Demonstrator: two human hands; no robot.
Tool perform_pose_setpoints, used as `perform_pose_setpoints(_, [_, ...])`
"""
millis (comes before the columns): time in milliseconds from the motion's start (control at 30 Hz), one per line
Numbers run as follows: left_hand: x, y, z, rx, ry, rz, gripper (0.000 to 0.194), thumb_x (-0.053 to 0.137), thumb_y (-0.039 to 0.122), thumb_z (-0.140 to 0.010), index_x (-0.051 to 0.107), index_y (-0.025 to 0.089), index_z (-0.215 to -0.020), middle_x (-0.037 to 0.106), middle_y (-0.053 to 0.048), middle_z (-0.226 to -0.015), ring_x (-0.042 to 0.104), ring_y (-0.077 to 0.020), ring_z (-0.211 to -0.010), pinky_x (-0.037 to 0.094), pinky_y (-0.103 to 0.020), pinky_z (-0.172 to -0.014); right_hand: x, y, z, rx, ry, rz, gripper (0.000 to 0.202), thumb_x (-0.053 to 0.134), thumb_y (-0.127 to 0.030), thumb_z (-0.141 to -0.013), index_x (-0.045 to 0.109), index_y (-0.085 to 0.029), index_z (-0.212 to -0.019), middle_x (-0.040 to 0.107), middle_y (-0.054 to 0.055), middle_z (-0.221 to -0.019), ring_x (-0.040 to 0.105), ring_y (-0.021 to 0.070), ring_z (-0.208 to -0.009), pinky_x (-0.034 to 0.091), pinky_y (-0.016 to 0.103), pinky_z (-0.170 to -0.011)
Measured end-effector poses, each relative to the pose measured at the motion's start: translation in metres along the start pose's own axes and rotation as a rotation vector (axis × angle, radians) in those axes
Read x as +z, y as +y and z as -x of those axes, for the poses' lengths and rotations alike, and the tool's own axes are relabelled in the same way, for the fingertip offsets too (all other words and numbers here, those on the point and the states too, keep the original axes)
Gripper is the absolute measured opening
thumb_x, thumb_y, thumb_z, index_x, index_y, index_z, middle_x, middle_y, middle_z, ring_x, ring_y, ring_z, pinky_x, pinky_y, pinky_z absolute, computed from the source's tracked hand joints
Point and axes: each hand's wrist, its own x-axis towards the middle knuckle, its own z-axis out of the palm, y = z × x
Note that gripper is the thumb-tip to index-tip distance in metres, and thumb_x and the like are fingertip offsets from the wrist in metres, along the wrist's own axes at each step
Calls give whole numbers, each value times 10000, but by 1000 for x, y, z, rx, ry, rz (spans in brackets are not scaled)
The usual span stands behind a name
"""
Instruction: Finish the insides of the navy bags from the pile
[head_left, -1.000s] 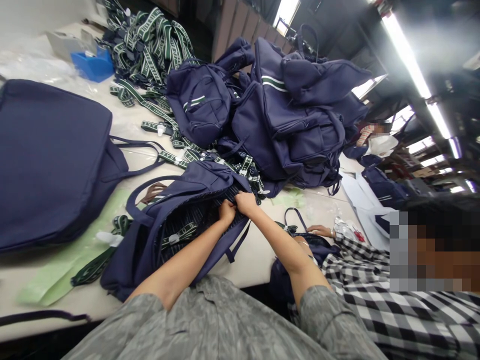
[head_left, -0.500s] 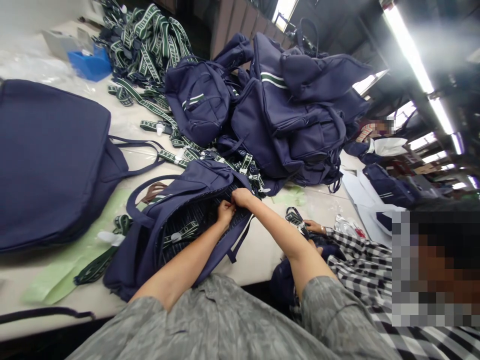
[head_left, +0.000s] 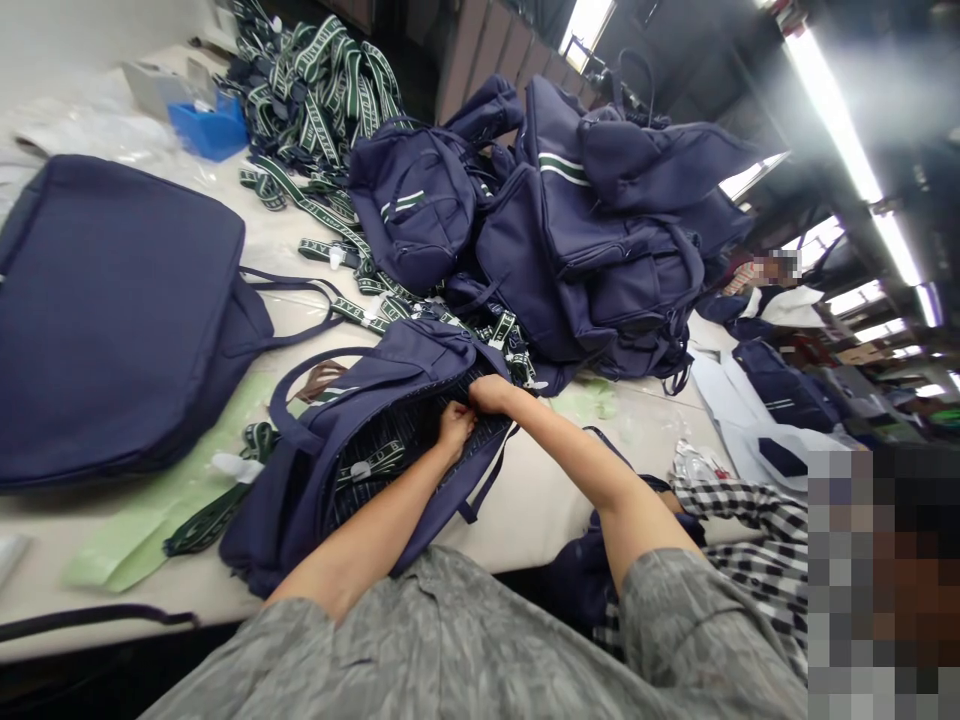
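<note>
An unzipped navy bag (head_left: 300, 500) lies on the table before me, its dark patterned lining showing. My left hand (head_left: 455, 428) reaches into the opening, fingers pinched near the far right end. Right beside it my right hand (head_left: 489, 393) is closed at the edge of the opening, the two hands almost touching. What the fingers hold is too small and partly hidden to make out. Inside the bag lies a green-and-white lettered strap (head_left: 379, 462) with a pale clip. Another bundled dark green strap (head_left: 202, 520) lies by the bag's left side.
A large navy bag (head_left: 120, 320) stands at left. Behind are piled navy backpacks (head_left: 570, 230) and a heap of lettered straps (head_left: 322, 90) near a blue box (head_left: 210, 128). A co-worker in a checked sleeve (head_left: 739, 500) sits close on my right. Green sheeting (head_left: 127, 540) lies at left.
My view has shifted slightly, so the scene sits further right. Both hands stay at the same end of the bag's opening. The co-worker's hand is now hidden behind my right arm.
</note>
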Motion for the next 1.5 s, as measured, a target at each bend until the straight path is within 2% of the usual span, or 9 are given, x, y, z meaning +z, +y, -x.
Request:
perform_pose_setpoints(200, [-1, 3, -3, -71, -21, -53, 58, 520, 185, -872, 473, 162, -898, 508, 57, -612, 358, -38, -407, 229, -164, -395, 12, -2, 6, -32, 17, 73, 257, 535, -187, -880, 701, -71, -1037, 689, 209, -1079, 660, 287, -1034, 517, 334, -851])
perform_pose_setpoints(300, [-1, 5, -5, -113, -10, -106, 129, 545, 253, -905, 535, 131, -944, 510, 50, -641, 371, -39, -426, 271, -164, -391, 12, -2, 7, -43, -1, 101, 267, 504, -190, -900, 691, -63, -1043, 678, 222, -1100, 657, 285, -1043, 522, 340, -850])
perform_pose_setpoints(400, [-1, 7, -8, -162, 6, -164, 199, 566, 314, -911, 573, 115, -905, 514, 42, -652, 399, -42, -456, 334, -165, -413, 10, -4, 6, -44, -35, 128, 256, 534, -168, -881, 679, -47, -1054, 674, 238, -1096, 656, 278, -1053, 522, 323, -854])
perform_pose_setpoints(600, [0, 8, -12, -204, 62, -207, 214, 571, 324, -911, 588, 110, -922, 545, 20, -713, 461, -54, -520, 412, -177, -464, 3, -9, 4, -41, -94, 169, 262, 557, -127, -857, 674, -49, -1078, 676, 236, -1095, 656, 279, -1054, 528, 328, -853])
perform_pose_setpoints(800, [-2, 8, -12, -177, 120, -175, 224, 561, 332, -917, 584, 113, -960, 545, 21, -717, 462, -54, -517, 416, -179, -465, -5, -9, 6, -49, -111, 164, 297, 537, -114, -874, 656, -49, -1138, 651, 237, -1158, 632, 296, -1098, 522, 358, -877])
perform_pose_setpoints(1067, [-4, 16, -13, -81, 54, -110, 153, 581, 265, -901, 577, 113, -911, 494, 53, -628, 403, -42, -453, 331, -162, -412, -12, 2, 0, -56, -158, 80, 294, 513, -112, -890, 666, -19, -1124, 672, 235, -1112, 651, 289, -1058, 512, 304, -831])
perform_pose_setpoints(1267, [-6, 21, -11, 54, 21, -57, 91, 627, 123, -764, 578, 131, -840, 492, 57, -556, 404, -40, -400, 271, -177, -417, -17, 7, -4, -70, -191, 36, 316, 479, -128, -913, 666, 10, -1125, 667, 241, -1126, 657, 294, -1033, 493, 296, -795])
perform_pose_setpoints(1500, [-9, 20, -11, 72, -11, -31, 133, 651, 191, -692, 537, 167, -755, 459, 69, -523, 374, -44, -375, 215, -176, -402, -16, 11, -5, -93, -209, 0, 314, 490, -135, -898, 685, -14, -1112, 679, 220, -1115, 663, 265, -1006, 469, 266, -773])
